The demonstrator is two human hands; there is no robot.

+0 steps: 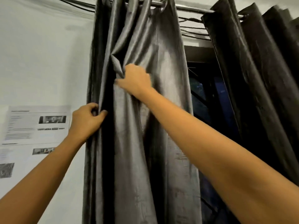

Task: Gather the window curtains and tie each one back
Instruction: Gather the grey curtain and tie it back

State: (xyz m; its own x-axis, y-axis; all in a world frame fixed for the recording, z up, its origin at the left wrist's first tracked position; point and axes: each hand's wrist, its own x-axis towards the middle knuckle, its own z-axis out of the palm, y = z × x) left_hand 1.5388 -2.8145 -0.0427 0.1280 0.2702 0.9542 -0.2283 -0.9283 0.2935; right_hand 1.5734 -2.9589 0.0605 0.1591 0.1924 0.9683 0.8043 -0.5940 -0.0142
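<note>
From the head camera, the shiny grey satin curtain [129,159] hangs from the metal curtain rod [191,8] at the left side of the dark window [202,97], drawn into loose vertical folds. The left hand [87,120] curls its fingers and thumb round the curtain's outer edge by the white wall. The right hand [137,80] is higher up, its fingers bent in and pinching a pleat near the middle of the cloth.

This looks like the gathering step on the first curtain, only partly done. The fabric is bunched but spreads wide below the hands, and no tie-back or cord shows anywhere. The darker pleated curtain [267,78] on the right hangs untouched and, as far as is visible, untied. Blurred printed paper sheets [37,125] are stuck on the wall at left.
</note>
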